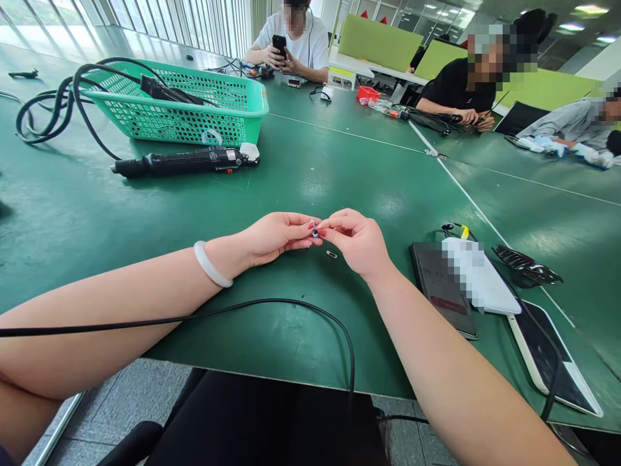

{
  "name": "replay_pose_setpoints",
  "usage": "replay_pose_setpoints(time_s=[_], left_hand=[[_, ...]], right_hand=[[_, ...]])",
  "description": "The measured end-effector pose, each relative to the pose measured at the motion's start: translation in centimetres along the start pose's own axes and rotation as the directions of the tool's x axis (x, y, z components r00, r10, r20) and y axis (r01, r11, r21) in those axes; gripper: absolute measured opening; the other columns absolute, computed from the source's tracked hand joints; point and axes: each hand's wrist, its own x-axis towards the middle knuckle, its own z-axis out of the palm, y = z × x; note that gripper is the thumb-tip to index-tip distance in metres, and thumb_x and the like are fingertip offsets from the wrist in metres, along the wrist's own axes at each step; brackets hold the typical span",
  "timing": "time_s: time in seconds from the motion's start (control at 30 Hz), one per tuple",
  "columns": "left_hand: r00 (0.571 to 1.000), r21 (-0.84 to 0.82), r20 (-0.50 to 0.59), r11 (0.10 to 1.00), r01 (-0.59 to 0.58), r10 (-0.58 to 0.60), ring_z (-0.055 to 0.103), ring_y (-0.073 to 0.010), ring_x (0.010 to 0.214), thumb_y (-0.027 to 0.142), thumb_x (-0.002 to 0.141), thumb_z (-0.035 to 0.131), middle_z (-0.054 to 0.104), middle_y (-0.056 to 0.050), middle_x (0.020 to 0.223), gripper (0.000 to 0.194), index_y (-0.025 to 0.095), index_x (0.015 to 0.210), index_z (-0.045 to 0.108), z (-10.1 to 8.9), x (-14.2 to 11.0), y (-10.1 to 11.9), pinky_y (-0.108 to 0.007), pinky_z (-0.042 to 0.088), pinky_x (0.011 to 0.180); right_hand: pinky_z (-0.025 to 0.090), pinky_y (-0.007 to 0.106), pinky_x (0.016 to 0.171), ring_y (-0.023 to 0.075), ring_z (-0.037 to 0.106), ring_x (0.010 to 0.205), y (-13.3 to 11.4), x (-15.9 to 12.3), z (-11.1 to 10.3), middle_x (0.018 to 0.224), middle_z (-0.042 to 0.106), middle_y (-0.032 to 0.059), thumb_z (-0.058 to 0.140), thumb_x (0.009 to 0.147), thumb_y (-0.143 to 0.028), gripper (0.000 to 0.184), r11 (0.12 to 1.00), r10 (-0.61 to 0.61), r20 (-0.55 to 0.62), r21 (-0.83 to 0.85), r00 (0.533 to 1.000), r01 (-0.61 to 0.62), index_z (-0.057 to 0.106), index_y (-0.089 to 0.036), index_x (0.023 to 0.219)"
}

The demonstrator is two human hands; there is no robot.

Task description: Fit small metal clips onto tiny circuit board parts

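Hands together at the fingertips: left hand [276,238] and right hand [356,243] both pinching one small dark part [315,232], held over the tabletop [286,336]; too tiny to identify. Small metal piece [331,254] lies just below them, between the wrists, untouched. Black power screwdriver [179,162] lies farther left, in front of the green basket [250,126]. Dark phone [439,285] sits right of the right forearm, overlapped by a white device [492,285].

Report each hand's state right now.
Left hand: closed, holding a small dark part.
Right hand: closed, pinching the same small dark part.
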Motion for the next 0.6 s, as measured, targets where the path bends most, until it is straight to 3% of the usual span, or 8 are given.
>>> replay_pose_setpoints(time_s=[0.2,0.33,0.47,0.6], left_hand=[[1.000,-0.001,0.023,1.000,-0.014,0.014,0.065,-0.0092,0.083,0.015,0.080,0.063,0.071,-0.007,0.090,0.022,0.013,0.100,0.070,-0.06,0.01,-0.19,-0.020,0.050,0.081],[0.999,-0.001,-0.035,1.000,-0.007,0.007,0.065,-0.0107,0.083,0.014,0.078,0.065,0.071,-0.008,0.090,0.024,0.012,0.101,0.069,0.18,-0.09,-0.04,-0.025,0.049,0.086],[0.996,-0.027,-0.090,1.000,-0.010,0.007,0.066,-0.0120,0.084,0.012,0.077,0.065,0.071,-0.008,0.088,0.025,0.011,0.102,0.068,0.23,-0.09,0.11,-0.029,0.049,0.089],[0.993,-0.029,-0.119,0.999,-0.019,0.016,0.065,-0.0103,0.080,0.011,0.077,0.065,0.071,-0.008,0.088,0.024,0.011,0.101,0.068,0.24,-0.06,0.15,-0.028,0.050,0.088]], right_hand=[[0.046,0.027,0.060,0.0098,0.053,0.065,-0.45,-0.14,-0.14,0.080,0.060,0.0001,0.066,0.075,-0.023,0.007,0.993,-0.051,0.003,-0.103,0.999,0.051,0.073,-0.024,0.075],[0.043,0.026,0.054,0.0089,0.050,0.059,-0.74,-0.31,-0.43,0.079,0.060,0.0003,0.063,0.077,-0.022,0.012,0.959,-0.150,0.021,-0.240,0.988,0.151,0.074,-0.025,0.077],[0.045,0.028,0.059,0.0117,0.055,0.068,-0.72,-0.42,-0.67,0.082,0.062,0.0008,0.057,0.082,-0.020,0.018,0.909,-0.268,0.051,-0.318,0.962,0.270,0.074,-0.027,0.082],[0.044,0.028,0.057,0.0115,0.054,0.066,-0.81,-0.51,-0.39,0.083,0.064,0.0011,0.061,0.081,-0.026,0.013,0.911,-0.254,0.037,-0.327,0.966,0.252,0.074,-0.027,0.084]])
